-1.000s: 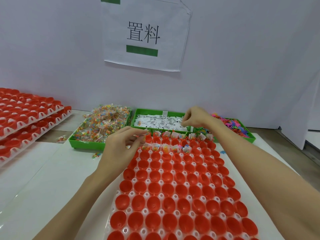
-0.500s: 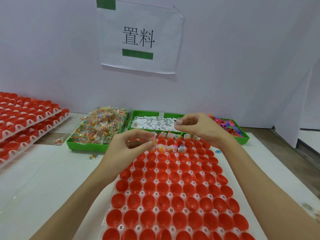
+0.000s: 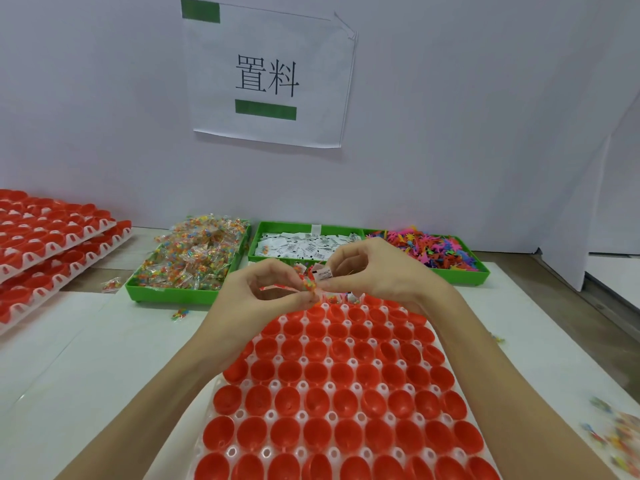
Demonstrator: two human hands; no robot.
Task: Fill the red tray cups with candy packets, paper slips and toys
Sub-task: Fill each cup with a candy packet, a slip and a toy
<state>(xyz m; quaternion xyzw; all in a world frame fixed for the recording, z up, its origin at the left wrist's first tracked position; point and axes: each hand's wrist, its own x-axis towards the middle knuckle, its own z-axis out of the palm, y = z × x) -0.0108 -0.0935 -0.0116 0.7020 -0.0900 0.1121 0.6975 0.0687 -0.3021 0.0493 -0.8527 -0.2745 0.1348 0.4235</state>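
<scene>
Left hand point(image 3: 263, 292) pinches a candy packet point(image 3: 306, 284); right hand point(image 3: 374, 268) pinches a paper slip point(image 3: 323, 273) above the red tray point(image 3: 332, 393).

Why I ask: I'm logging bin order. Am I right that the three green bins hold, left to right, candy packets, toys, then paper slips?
Not quite. The head view shows candy packets left, but paper slips fill the middle bin and toys the right.

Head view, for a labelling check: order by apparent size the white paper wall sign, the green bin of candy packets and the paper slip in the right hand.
1. White paper wall sign
2. Green bin of candy packets
3. Paper slip, smallest
</scene>
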